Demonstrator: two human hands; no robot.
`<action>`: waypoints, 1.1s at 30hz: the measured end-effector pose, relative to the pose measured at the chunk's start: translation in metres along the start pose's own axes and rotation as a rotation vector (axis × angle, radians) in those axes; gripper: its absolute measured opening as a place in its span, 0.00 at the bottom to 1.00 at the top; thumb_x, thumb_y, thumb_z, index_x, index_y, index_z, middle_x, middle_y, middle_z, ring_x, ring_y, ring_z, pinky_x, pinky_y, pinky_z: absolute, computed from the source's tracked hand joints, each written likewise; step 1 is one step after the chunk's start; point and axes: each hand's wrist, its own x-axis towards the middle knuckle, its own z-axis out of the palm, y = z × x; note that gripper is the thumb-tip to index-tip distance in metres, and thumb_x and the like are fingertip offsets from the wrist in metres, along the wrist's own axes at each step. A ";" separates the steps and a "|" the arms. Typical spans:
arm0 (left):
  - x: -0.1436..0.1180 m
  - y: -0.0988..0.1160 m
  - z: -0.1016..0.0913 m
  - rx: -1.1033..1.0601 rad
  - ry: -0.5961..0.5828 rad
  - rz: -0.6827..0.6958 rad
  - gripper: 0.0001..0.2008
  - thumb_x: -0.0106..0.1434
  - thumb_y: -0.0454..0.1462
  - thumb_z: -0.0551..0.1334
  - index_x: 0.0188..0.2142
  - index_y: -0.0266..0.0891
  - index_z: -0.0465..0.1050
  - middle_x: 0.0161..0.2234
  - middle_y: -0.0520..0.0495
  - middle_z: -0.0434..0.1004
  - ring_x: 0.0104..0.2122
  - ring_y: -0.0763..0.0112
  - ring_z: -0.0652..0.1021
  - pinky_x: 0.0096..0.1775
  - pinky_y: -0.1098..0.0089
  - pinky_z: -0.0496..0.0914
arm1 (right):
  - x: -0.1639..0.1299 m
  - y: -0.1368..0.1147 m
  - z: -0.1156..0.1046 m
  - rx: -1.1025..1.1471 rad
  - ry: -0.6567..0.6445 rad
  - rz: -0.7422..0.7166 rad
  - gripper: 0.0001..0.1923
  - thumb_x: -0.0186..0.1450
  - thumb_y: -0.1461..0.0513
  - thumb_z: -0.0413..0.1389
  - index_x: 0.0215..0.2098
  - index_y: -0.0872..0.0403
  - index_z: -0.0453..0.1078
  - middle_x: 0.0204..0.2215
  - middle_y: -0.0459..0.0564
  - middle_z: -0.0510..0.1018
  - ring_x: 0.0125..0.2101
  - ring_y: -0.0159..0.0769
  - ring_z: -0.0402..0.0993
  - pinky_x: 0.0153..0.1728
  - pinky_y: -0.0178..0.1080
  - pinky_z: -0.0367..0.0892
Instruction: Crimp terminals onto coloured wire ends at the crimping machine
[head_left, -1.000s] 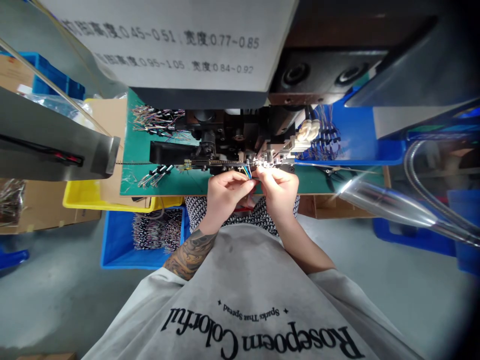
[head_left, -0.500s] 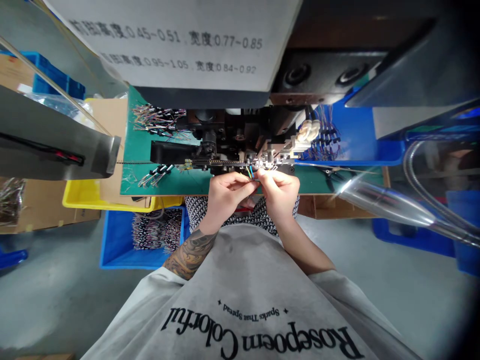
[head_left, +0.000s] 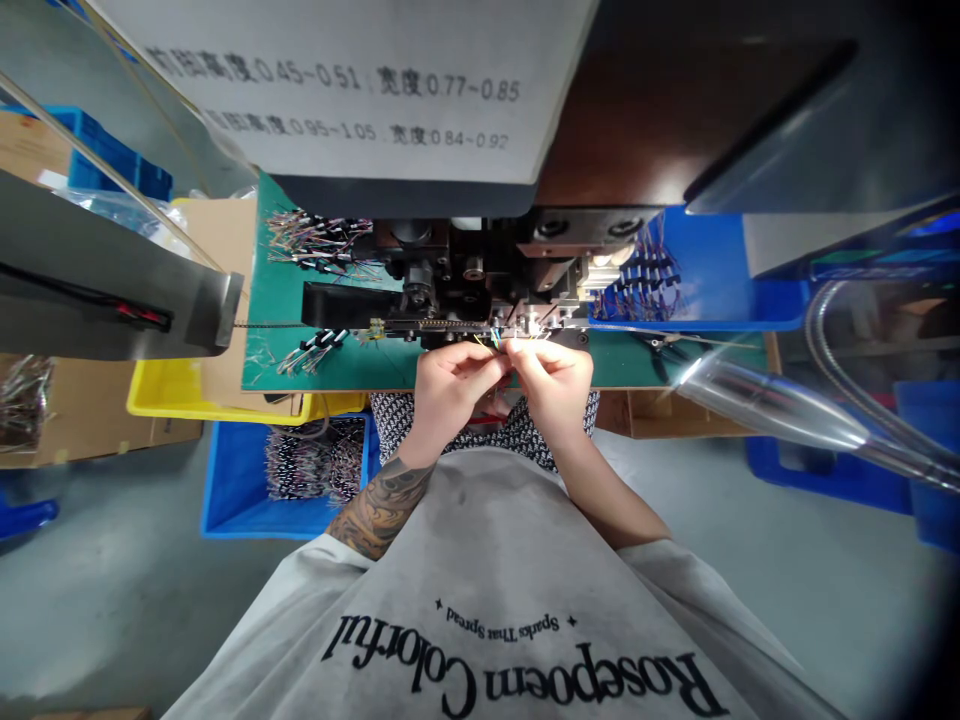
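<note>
My left hand (head_left: 450, 392) is closed in a pinch at the front of a dark crimping machine (head_left: 472, 270). Thin coloured wires (head_left: 495, 339), blue and yellow among them, stick up between the fingertips of both hands, pointing at the machine's tooling. My right hand (head_left: 561, 385) pinches close beside the left, its fingertips at the lit crimping point. Fingers hide the lower part of the wires. A strip of small metal terminals (head_left: 454, 324) runs in from the left along the machine's front.
Wire bundles lie on the green mat (head_left: 264, 300) at left. A blue tray (head_left: 712, 270) with more wires stands at right, near dark-handled pliers (head_left: 664, 345) and a clear tube (head_left: 780, 405). Below left are a yellow bin (head_left: 217, 392) and a blue bin (head_left: 240, 510) of bundles.
The machine's bolted ram block has come down toward the tooling. Both hands have shifted slightly left, with the right fingertips nearer the left ones, and the wires sit closer to the machine.
</note>
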 end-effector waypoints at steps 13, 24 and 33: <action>0.000 0.000 0.002 -0.021 0.002 0.046 0.09 0.59 0.42 0.77 0.30 0.41 0.83 0.28 0.50 0.84 0.26 0.69 0.83 0.29 0.71 0.80 | 0.004 -0.002 0.001 -0.010 0.085 -0.020 0.17 0.66 0.53 0.65 0.23 0.54 0.81 0.18 0.43 0.71 0.20 0.27 0.61 0.24 0.35 0.63; 0.002 -0.004 0.000 -0.021 0.012 0.020 0.08 0.61 0.42 0.76 0.33 0.40 0.84 0.31 0.49 0.85 0.28 0.69 0.83 0.31 0.71 0.81 | 0.003 0.001 0.000 0.005 0.030 -0.004 0.15 0.66 0.53 0.65 0.28 0.53 0.83 0.17 0.41 0.66 0.20 0.26 0.57 0.23 0.34 0.58; -0.002 0.008 0.004 0.011 0.000 -0.013 0.09 0.58 0.42 0.78 0.30 0.40 0.84 0.27 0.50 0.84 0.24 0.70 0.82 0.26 0.72 0.79 | -0.001 -0.003 0.002 -0.065 0.098 -0.066 0.19 0.65 0.54 0.64 0.19 0.53 0.75 0.16 0.42 0.67 0.21 0.28 0.61 0.25 0.36 0.62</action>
